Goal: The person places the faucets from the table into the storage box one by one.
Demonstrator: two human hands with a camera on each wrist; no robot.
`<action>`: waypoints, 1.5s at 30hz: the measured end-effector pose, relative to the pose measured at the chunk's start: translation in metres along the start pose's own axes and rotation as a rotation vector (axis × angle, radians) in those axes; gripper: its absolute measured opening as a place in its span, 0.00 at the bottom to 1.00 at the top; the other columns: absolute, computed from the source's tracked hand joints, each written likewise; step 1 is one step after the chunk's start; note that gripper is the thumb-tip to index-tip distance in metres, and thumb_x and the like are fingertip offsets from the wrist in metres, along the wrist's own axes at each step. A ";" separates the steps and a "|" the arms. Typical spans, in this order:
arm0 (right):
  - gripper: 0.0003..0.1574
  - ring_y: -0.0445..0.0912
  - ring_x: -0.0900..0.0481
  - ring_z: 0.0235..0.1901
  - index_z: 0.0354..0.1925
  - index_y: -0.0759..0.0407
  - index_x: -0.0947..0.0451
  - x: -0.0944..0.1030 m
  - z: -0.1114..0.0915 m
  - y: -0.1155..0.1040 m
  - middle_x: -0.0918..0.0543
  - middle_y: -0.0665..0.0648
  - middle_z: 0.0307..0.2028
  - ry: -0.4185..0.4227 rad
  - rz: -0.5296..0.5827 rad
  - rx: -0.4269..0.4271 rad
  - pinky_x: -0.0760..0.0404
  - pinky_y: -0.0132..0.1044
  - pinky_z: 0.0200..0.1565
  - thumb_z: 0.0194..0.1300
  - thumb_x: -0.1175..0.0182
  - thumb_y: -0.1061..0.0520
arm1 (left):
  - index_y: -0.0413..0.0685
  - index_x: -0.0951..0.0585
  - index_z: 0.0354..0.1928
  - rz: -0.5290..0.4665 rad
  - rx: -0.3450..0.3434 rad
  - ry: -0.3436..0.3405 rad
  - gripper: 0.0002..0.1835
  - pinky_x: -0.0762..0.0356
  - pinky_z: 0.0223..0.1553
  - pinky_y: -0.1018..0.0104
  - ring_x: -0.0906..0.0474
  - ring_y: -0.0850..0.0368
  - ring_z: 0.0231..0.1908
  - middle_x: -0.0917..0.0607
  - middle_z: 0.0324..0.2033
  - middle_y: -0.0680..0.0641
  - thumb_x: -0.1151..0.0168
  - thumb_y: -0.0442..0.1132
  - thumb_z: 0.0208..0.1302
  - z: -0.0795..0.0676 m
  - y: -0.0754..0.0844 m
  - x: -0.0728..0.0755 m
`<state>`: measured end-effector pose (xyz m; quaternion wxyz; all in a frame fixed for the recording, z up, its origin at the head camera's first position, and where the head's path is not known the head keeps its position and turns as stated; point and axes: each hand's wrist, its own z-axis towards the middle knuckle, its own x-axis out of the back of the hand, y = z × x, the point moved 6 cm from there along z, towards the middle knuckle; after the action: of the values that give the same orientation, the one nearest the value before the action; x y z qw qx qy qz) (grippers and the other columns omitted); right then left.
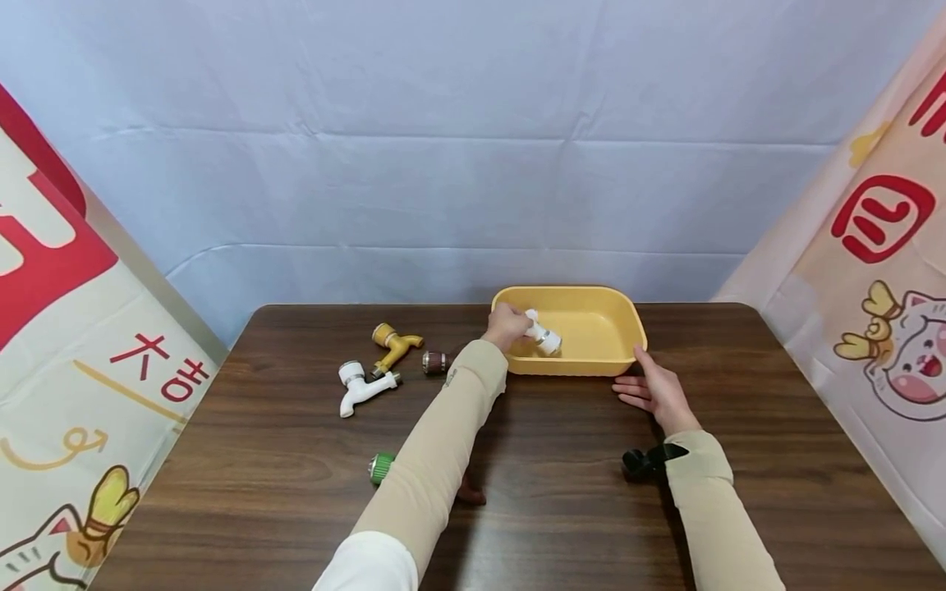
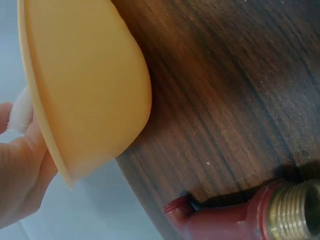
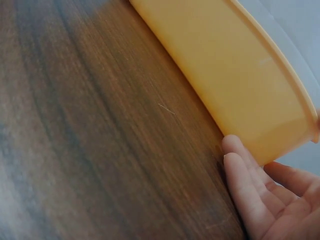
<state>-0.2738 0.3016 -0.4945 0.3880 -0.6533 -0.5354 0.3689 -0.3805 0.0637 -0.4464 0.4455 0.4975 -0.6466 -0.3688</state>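
In the head view my left hand reaches over the left side of a yellow plastic basin and grips a white tap inside it. The left wrist view shows a blurred white bit of that tap between thumb and fingers, mostly behind the basin wall. At the basin's front right corner, my right hand has its thumb by the rim. Its fingers stretch out along the outside of the basin, low near the table.
Left of the basin lie a yellow tap, a white tap and a dark red tap partly behind my left arm. A green-handled tap is mostly covered by that sleeve. Everything stands on a brown wooden table.
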 end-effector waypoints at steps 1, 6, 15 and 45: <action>0.53 0.42 0.17 0.28 0.71 0.63 0.57 0.001 0.000 0.000 0.18 0.51 0.25 0.003 0.001 -0.003 0.19 0.35 0.36 0.63 0.52 0.33 | 0.26 0.22 0.43 0.009 -0.009 -0.008 0.11 0.21 0.41 0.60 0.21 0.46 0.42 0.23 0.46 0.36 0.45 0.26 0.60 -0.004 0.001 0.000; 0.53 0.43 0.16 0.29 0.71 0.62 0.57 0.000 -0.002 -0.002 0.17 0.51 0.26 -0.005 0.013 -0.006 0.19 0.36 0.36 0.63 0.52 0.33 | 0.25 0.23 0.45 0.030 -0.053 -0.038 0.12 0.24 0.46 0.58 0.25 0.45 0.49 0.25 0.51 0.36 0.52 0.25 0.64 -0.015 0.005 0.001; 0.53 0.42 0.17 0.29 0.70 0.63 0.56 0.001 -0.001 -0.002 0.18 0.51 0.26 -0.006 -0.010 0.007 0.19 0.35 0.37 0.63 0.53 0.33 | 0.37 0.19 0.34 0.217 -0.229 -0.027 0.12 0.23 0.23 0.67 0.23 0.55 0.28 0.20 0.31 0.45 0.47 0.24 0.47 0.088 -0.044 -0.012; 0.59 0.41 0.17 0.29 0.71 0.62 0.57 0.002 -0.001 -0.001 0.18 0.50 0.26 -0.005 -0.019 0.008 0.20 0.35 0.37 0.57 0.49 0.29 | 0.38 0.21 0.45 0.219 -0.373 -0.215 0.14 0.22 0.37 0.58 0.23 0.55 0.35 0.19 0.35 0.43 0.36 0.32 0.56 -0.052 0.038 0.032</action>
<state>-0.2726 0.3035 -0.4935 0.3928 -0.6458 -0.5410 0.3688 -0.3466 0.0399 -0.3879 0.4956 0.2913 -0.6611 -0.4821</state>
